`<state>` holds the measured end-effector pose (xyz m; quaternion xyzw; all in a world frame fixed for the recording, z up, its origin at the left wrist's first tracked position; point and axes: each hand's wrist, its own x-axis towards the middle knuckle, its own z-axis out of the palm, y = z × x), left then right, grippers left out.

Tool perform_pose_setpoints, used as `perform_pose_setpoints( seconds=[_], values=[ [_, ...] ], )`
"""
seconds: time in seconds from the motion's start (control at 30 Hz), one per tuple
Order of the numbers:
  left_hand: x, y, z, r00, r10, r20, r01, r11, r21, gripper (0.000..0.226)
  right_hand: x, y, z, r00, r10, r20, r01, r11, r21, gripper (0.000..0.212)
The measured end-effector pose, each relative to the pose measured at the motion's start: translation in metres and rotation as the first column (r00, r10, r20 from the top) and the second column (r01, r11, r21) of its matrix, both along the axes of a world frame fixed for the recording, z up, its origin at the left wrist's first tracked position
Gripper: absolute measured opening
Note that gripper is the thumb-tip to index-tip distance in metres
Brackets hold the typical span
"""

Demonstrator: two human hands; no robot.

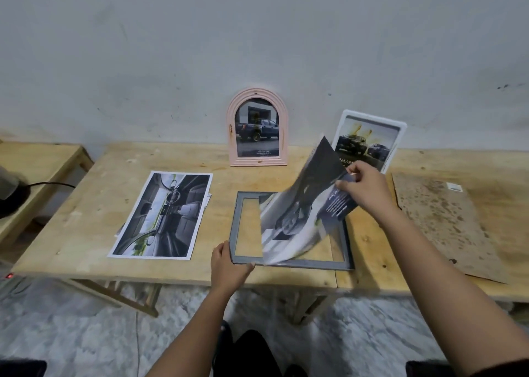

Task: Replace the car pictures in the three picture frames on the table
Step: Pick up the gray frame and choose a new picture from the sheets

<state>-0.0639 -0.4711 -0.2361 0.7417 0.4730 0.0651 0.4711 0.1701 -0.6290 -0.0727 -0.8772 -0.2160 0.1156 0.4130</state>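
A grey rectangular frame lies flat near the table's front edge, and bare wood shows through its opening. My left hand grips its front left corner. My right hand pinches the top edge of a car picture, which hangs tilted and blurred above the frame. A pink arched frame with a dark pickup picture stands against the wall. To its right leans a white frame with another truck picture. A print of a car interior lies flat at the left, on top of other sheets.
A worn brown backing board lies on the right part of the wooden table. A lower wooden bench with a dark object and a cable stands at the far left. The wall is right behind the standing frames.
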Motion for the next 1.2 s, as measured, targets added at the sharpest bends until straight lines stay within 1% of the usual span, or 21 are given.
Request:
perform_pose_setpoints(
  seconds=[0.1, 0.17, 0.2, 0.23, 0.27, 0.37, 0.43, 0.5, 0.53, 0.6, 0.67, 0.7, 0.77, 0.8, 0.83, 0.87, 0.93, 1.0, 1.07, 1.13, 1.2],
  values=[
    [0.002, 0.000, 0.002, 1.000, 0.008, -0.004, -0.008, 0.998, -0.059, 0.084, -0.007, 0.008, 0.037, 0.989, 0.072, 0.129, -0.085, 0.992, 0.091, 0.014],
    [0.003, 0.003, 0.007, 0.998, 0.055, -0.006, -0.055, 0.996, -0.075, 0.069, -0.014, 0.016, 0.060, 0.972, 0.135, 0.193, -0.162, 0.978, 0.134, 0.012],
    [0.003, 0.006, 0.013, 0.996, 0.086, 0.013, -0.085, 0.995, -0.052, 0.058, -0.019, 0.021, 0.070, 0.962, 0.183, 0.203, -0.213, 0.967, 0.141, 0.010],
    [0.003, 0.010, 0.022, 0.988, 0.138, 0.071, -0.135, 0.990, -0.036, 0.050, -0.024, 0.026, 0.079, 0.949, 0.242, 0.202, -0.273, 0.951, 0.143, 0.010],
    [0.002, 0.016, 0.035, 0.964, 0.200, 0.173, -0.197, 0.980, -0.034, 0.046, -0.030, 0.032, 0.087, 0.932, 0.307, 0.192, -0.335, 0.932, 0.135, 0.009],
    [-0.008, 0.041, 0.090, 0.808, 0.320, 0.495, -0.345, 0.938, -0.045, 0.038, -0.046, 0.060, 0.107, 0.863, 0.478, 0.161, -0.500, 0.852, 0.153, 0.011],
    [-0.022, 0.063, 0.117, 0.716, 0.318, 0.621, -0.374, 0.926, -0.044, 0.041, -0.058, 0.084, 0.118, 0.817, 0.555, 0.154, -0.576, 0.790, 0.209, 0.013],
    [-0.044, 0.083, 0.137, 0.656, 0.308, 0.689, -0.364, 0.929, -0.069, 0.037, -0.070, 0.113, 0.126, 0.773, 0.616, 0.150, -0.632, 0.728, 0.264, 0.012],
    [-0.057, 0.092, 0.145, 0.641, 0.302, 0.706, -0.357, 0.931, -0.074, 0.032, -0.075, 0.130, 0.128, 0.768, 0.626, 0.137, -0.634, 0.712, 0.303, 0.010],
    [-0.083, 0.112, 0.156, 0.641, 0.302, 0.705, -0.369, 0.927, -0.061, 0.018, -0.083, 0.167, 0.125, 0.800, 0.597, 0.064, -0.567, 0.717, 0.405, 0.011],
    [-0.107, 0.137, 0.163, 0.649, 0.336, 0.683, -0.403, 0.913, -0.066, 0.016, -0.093, 0.209, 0.113, 0.817, 0.571, -0.082, -0.449, 0.719, 0.531, 0.014],
    [-0.119, 0.152, 0.164, 0.644, 0.369, 0.670, -0.425, 0.901, -0.087, 0.017, -0.100, 0.230, 0.104, 0.784, 0.589, -0.194, -0.376, 0.701, 0.606, 0.012],
    [-0.141, 0.187, 0.162, 0.635, 0.439, 0.636, -0.467, 0.874, -0.137, 0.019, -0.119, 0.272, 0.078, 0.618, 0.659, -0.429, -0.193, 0.656, 0.730, 0.009],
    [-0.152, 0.207, 0.158, 0.634, 0.470, 0.614, -0.486, 0.860, -0.157, 0.020, -0.130, 0.291, 0.061, 0.523, 0.687, -0.504, -0.124, 0.646, 0.753, 0.011],
    [-0.162, 0.227, 0.154, 0.636, 0.498, 0.590, -0.506, 0.846, -0.168, 0.019, -0.142, 0.310, 0.043, 0.479, 0.683, -0.552, -0.127, 0.676, 0.726, 0.013],
    [-0.173, 0.247, 0.149, 0.644, 0.518, 0.563, -0.526, 0.834, -0.165, 0.017, -0.155, 0.327, 0.022, 0.460, 0.650, -0.605, -0.157, 0.730, 0.666, 0.015],
    [-0.191, 0.287, 0.136, 0.678, 0.535, 0.504, -0.561, 0.819, -0.115, 0.018, -0.181, 0.359, -0.018, 0.483, 0.553, -0.679, -0.241, 0.829, 0.504, 0.016],
    [-0.205, 0.325, 0.120, 0.715, 0.549, 0.433, -0.584, 0.810, -0.061, 0.024, -0.201, 0.389, -0.049, 0.577, 0.462, -0.674, -0.312, 0.887, 0.340, 0.013],
    [-0.213, 0.358, 0.101, 0.750, 0.563, 0.347, -0.592, 0.805, -0.027, 0.025, -0.213, 0.418, -0.071, 0.706, 0.390, -0.591, -0.372, 0.914, 0.160, 0.028],
    [-0.216, 0.385, 0.081, 0.785, 0.562, 0.261, -0.591, 0.805, 0.046, 0.021, -0.224, 0.442, -0.087, 0.789, 0.343, -0.509, -0.382, 0.924, 0.029, 0.038],
    [-0.217, 0.404, 0.060, 0.813, 0.559, 0.164, -0.578, 0.808, 0.113, 0.011, -0.231, 0.460, -0.101, 0.839, 0.318, -0.441, -0.387, 0.919, -0.072, 0.030]
  ],
)
